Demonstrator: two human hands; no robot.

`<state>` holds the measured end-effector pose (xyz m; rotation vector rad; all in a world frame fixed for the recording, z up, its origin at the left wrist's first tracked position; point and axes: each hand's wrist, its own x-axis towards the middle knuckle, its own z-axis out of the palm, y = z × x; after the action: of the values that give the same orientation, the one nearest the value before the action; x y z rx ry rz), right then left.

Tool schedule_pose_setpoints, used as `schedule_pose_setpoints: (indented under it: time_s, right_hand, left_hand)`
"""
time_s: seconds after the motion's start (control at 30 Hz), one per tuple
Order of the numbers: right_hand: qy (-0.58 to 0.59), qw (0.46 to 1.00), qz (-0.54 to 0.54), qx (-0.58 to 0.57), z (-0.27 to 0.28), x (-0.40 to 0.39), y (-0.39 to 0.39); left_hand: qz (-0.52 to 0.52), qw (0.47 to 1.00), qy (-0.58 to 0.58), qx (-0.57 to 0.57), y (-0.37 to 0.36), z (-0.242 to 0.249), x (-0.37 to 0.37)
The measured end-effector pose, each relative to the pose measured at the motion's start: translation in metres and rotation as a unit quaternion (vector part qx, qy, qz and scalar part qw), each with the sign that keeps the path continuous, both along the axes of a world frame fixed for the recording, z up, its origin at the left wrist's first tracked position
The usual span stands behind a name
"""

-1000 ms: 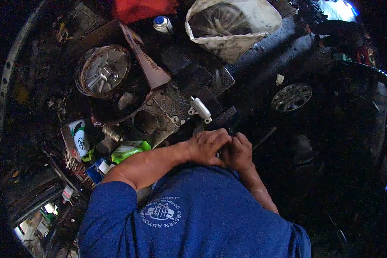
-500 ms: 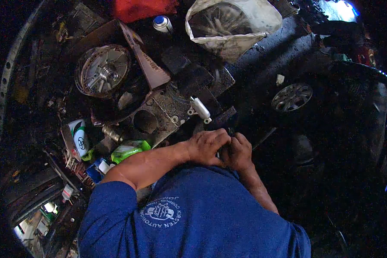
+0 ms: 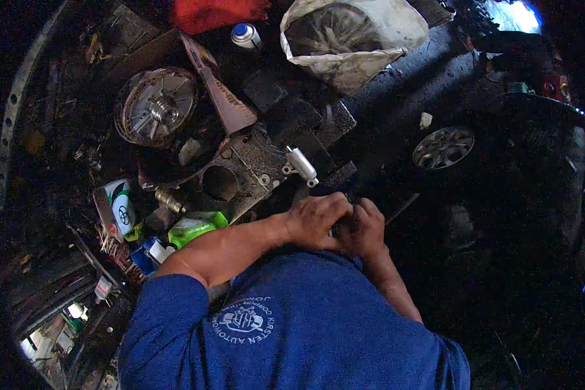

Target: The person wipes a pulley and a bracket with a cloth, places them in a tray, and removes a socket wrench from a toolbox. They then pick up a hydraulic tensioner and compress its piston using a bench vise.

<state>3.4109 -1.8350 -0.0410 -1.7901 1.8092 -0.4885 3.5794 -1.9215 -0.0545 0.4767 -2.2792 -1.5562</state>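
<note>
My left hand (image 3: 317, 220) and my right hand (image 3: 365, 229) meet close in front of my chest. The fingers of both are curled inward, and a small item between them is mostly hidden. Just beyond my left hand lies a silver metal cylinder (image 3: 301, 164) with small lugs, on the edge of a greasy metal plate (image 3: 244, 156). A round hole shows in the plate, left of the cylinder.
A round metal housing (image 3: 157, 109) and a brown cardboard flap (image 3: 231, 110) are at upper left. Farther back are a blue-capped can (image 3: 246, 36) and a white sack (image 3: 357, 68). A green packet (image 3: 197, 227) and a white bottle (image 3: 121, 211) lie left. A wheel cover (image 3: 443, 148) is at right.
Both hands have shifted very slightly, and my right hand's fingers have turned a little. They stay together. The surrounding objects look the same.
</note>
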Motion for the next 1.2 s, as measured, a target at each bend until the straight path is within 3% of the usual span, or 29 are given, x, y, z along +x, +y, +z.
schedule_pose_setpoints:
  time_s: [0.2, 0.4, 0.73, 0.8, 1.2]
  right_hand:
    - [-0.021, 0.996, -0.015, -0.088, -0.003, -0.015, -0.008]
    - [-0.006, 1.0, -0.007, -0.017, -0.011, -0.019, -0.001]
    - [-0.015, 0.999, 0.016, -0.026, -0.006, -0.019, -0.005]
    - [-0.021, 0.996, 0.006, -0.089, -0.006, -0.017, -0.009]
    - [0.014, 0.999, 0.025, -0.041, -0.009, -0.022, -0.003]
  left_hand:
    - [0.048, 0.999, -0.017, 0.008, 0.003, 0.007, -0.017]
    - [0.05, 0.999, -0.008, 0.006, 0.003, 0.003, -0.018]
    - [0.039, 0.999, -0.015, 0.015, 0.001, 0.007, -0.019]
    - [0.033, 0.999, -0.021, 0.019, 0.001, 0.006, -0.018]
    - [0.03, 0.998, -0.046, 0.036, 0.002, 0.008, -0.017]
